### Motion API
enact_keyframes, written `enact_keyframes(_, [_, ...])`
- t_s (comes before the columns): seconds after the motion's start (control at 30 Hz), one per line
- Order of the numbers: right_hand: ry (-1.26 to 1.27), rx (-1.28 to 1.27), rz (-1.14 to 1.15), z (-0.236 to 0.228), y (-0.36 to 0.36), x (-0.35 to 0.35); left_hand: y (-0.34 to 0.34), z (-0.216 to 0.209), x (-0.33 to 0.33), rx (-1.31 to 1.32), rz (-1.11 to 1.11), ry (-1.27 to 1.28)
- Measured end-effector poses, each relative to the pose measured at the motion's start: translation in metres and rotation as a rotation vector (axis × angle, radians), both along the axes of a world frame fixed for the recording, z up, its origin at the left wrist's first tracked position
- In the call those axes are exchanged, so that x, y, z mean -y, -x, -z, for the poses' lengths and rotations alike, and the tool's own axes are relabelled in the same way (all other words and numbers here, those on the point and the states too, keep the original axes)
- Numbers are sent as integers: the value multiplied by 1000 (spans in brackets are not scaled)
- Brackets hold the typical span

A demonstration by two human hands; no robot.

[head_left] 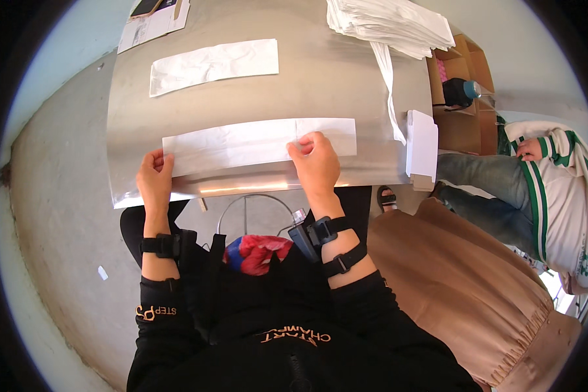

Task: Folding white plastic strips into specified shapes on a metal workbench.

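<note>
White strip (228, 145) lies on the near part of the counter (326, 81). I judge it light, limp and easily creased; best held by its short ends. My left grip (155, 179) pinches its left end; right grip (317, 166) pinches it right of middle. No print made out on it; orange lettering (297, 336) marks the black top (248, 362).

Strip (238, 144) on table (320, 85), stack (389, 25) behind (rightward)

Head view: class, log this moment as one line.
left hand: at white strip, left end | right hand: on strip, right of middle | second strip: lying on table, farther back
</note>
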State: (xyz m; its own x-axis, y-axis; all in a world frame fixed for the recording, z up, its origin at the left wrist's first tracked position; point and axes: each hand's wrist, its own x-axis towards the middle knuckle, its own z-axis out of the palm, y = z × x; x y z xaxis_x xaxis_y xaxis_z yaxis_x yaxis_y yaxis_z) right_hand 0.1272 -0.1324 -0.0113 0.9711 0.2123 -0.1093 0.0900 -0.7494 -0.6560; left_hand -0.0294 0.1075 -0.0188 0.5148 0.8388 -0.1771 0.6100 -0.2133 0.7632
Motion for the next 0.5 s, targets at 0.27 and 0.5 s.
enact_keyframes(0.27, [15,-36,-36,-3,-3,2,1,4,-1,0,-1,-33])
enact_keyframes(0.5, [50,-76,-55,-11,-7,3,-2,2,0,-3,1,12])
